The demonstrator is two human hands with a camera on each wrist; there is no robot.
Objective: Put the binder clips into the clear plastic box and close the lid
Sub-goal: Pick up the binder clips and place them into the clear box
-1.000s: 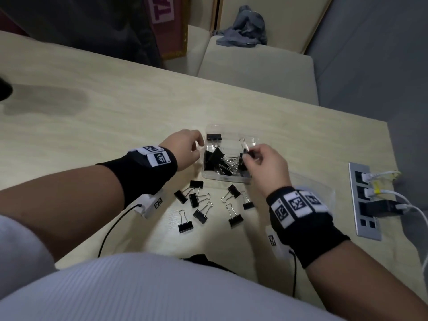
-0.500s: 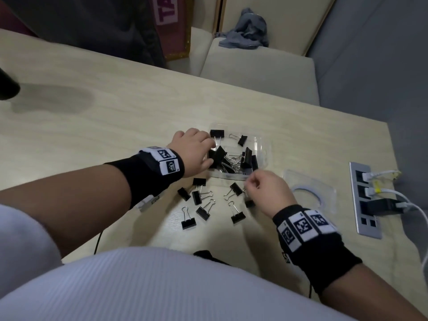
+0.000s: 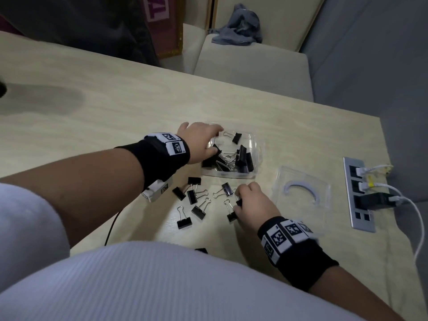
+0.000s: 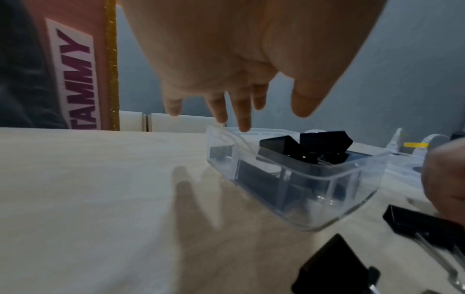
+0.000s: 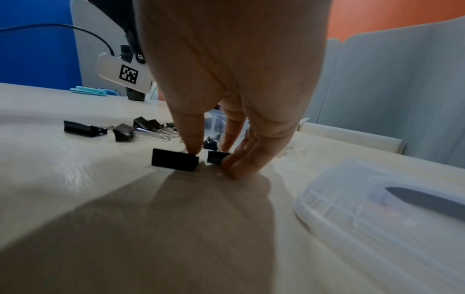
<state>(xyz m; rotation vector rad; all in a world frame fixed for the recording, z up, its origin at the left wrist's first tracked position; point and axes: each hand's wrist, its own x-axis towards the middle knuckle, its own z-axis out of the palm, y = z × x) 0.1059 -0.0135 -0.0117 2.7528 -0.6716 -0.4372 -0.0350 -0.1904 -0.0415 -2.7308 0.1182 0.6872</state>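
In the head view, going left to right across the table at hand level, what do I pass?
Left hand → clear plastic box holding binder clips → lid, lying flat on the table → socket strip with plugged-in cables.

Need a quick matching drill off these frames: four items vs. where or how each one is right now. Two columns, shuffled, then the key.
Items
1. clear plastic box
2. lid
3. left hand
4. right hand

States
A. fingertips down on binder clips lying on the table
B. lies flat on the table, off the box, to its right
C. open-topped, with black clips piled inside
D. fingers extended over the box's near-left rim, holding nothing

Pairs: 1-C, 2-B, 3-D, 4-A
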